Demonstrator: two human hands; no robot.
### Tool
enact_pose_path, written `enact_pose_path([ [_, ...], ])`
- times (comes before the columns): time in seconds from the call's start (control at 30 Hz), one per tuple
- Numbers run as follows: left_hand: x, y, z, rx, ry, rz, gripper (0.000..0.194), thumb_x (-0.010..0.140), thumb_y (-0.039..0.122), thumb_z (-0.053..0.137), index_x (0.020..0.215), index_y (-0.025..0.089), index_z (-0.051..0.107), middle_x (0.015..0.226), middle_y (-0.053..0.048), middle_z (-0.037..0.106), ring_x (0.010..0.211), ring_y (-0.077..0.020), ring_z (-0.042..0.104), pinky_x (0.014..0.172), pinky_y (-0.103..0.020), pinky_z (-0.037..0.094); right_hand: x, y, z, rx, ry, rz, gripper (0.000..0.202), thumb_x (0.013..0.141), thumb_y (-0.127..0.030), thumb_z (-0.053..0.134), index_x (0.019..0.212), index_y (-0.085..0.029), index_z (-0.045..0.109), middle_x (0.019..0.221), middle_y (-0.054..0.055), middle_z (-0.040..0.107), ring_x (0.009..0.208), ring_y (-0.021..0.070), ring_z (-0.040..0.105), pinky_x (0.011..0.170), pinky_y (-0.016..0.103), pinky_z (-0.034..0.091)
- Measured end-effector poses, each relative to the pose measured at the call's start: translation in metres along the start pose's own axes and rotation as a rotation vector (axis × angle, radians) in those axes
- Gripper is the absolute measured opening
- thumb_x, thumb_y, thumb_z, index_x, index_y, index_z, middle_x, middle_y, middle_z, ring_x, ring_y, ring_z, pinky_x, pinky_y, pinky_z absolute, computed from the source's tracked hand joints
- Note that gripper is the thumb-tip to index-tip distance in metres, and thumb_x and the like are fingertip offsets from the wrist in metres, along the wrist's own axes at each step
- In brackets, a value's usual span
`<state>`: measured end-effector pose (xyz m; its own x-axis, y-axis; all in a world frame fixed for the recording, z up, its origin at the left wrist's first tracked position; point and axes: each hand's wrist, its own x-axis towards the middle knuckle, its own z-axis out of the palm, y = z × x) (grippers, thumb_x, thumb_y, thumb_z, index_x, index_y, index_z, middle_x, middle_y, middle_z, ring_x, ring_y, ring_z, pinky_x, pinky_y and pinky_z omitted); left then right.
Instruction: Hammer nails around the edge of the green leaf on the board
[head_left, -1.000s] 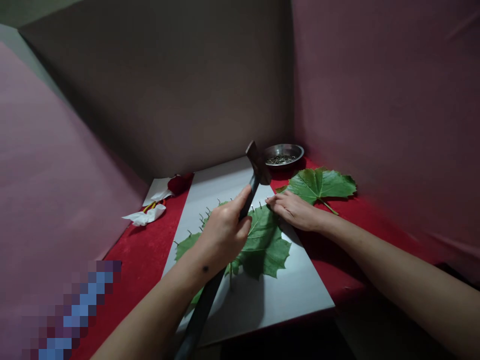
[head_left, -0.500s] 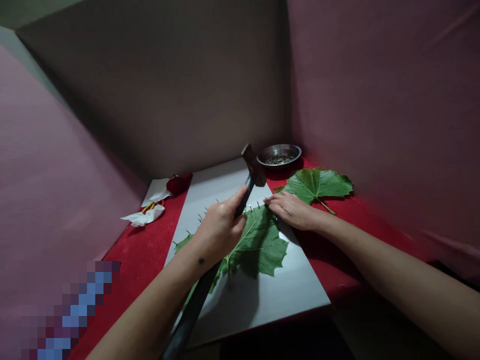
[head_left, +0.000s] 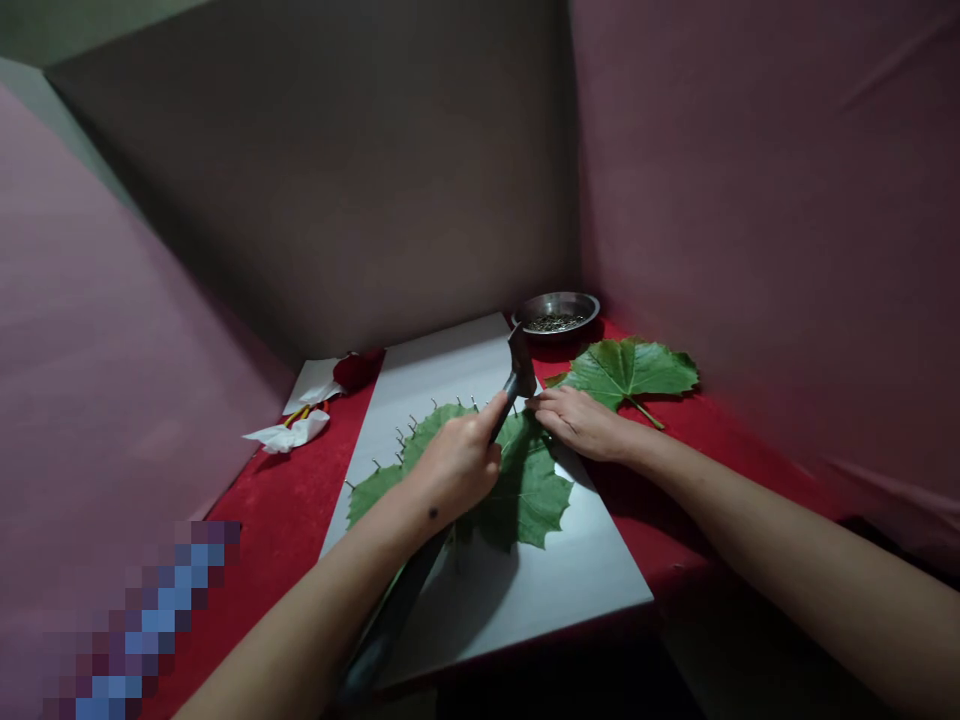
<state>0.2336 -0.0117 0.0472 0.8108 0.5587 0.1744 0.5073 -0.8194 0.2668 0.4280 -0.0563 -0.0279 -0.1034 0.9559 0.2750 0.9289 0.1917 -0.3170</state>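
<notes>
My left hand [head_left: 463, 462] is wrapped round the dark handle of a hammer [head_left: 523, 365], whose head hangs just above the upper edge of a large green leaf [head_left: 525, 490]. This leaf lies on a white board [head_left: 450, 350], and several nails [head_left: 401, 437] stand along its upper left edge. My right hand [head_left: 576, 420] is at the leaf's upper right edge, its fingers pressed together beside the hammer head. Whatever its fingertips pinch is too small to make out.
A metal bowl [head_left: 556, 315] of nails stands behind the board. Another green leaf [head_left: 630, 370] lies on the red cloth [head_left: 277, 510] at the right. White tissue [head_left: 289, 432] and a dark red object [head_left: 352, 371] are at the left. Pink and grey walls surround the table.
The hammer and my left hand have moved right and slightly down, bringing the hammer head near my right fingertips. More of the nails and the leaf's left part now show.
</notes>
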Motion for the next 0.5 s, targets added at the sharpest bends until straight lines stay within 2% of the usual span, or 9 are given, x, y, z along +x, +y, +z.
enact_pose_path([
  [0.13, 0.002, 0.002, -0.008, -0.020, -0.003, -0.004, 0.059, 0.072, 0.013, 0.047, 0.132, 0.015, 0.047, 0.073, -0.005, 0.067, 0.059, -0.0150, 0.054, 0.060, -0.027, 0.044, -0.001, 0.000, 0.000, 0.009, 0.002, -0.001, 0.042, 0.095, -0.024, 0.026, 0.109, -0.015, 0.064, 0.119, 0.010, 0.059, 0.104, 0.0214, 0.051, 0.091, 0.035, 0.036],
  [0.3, -0.021, 0.007, -0.029, -0.103, 0.102, -0.107, 0.058, 0.076, 0.016, 0.047, 0.134, 0.016, 0.044, 0.076, -0.003, 0.066, 0.055, -0.0133, 0.054, 0.057, -0.026, 0.044, -0.001, -0.001, -0.002, 0.041, -0.003, 0.011, 0.040, 0.094, -0.025, 0.027, 0.115, -0.018, 0.061, 0.115, 0.010, 0.060, 0.101, 0.0216, 0.051, 0.089, 0.037, 0.036],
  [0.4, -0.029, 0.004, -0.029, -0.078, 0.077, -0.120, 0.058, 0.076, 0.015, 0.048, 0.134, 0.017, 0.044, 0.082, -0.004, 0.067, 0.058, -0.0136, 0.056, 0.058, -0.027, 0.045, -0.001, -0.001, -0.003, 0.049, 0.000, -0.005, 0.041, 0.094, -0.025, 0.026, 0.116, -0.017, 0.060, 0.112, 0.010, 0.060, 0.099, 0.0211, 0.051, 0.088, 0.036, 0.036],
  [0.5, -0.029, -0.001, -0.021, -0.072, 0.044, -0.095, 0.058, 0.076, 0.014, 0.049, 0.133, 0.018, 0.045, 0.094, -0.007, 0.069, 0.070, -0.0163, 0.061, 0.064, -0.028, 0.047, -0.001, -0.001, -0.002, 0.048, 0.010, -0.010, 0.041, 0.094, -0.025, 0.026, 0.115, -0.016, 0.060, 0.110, 0.010, 0.060, 0.097, 0.0206, 0.052, 0.088, 0.036, 0.036],
])
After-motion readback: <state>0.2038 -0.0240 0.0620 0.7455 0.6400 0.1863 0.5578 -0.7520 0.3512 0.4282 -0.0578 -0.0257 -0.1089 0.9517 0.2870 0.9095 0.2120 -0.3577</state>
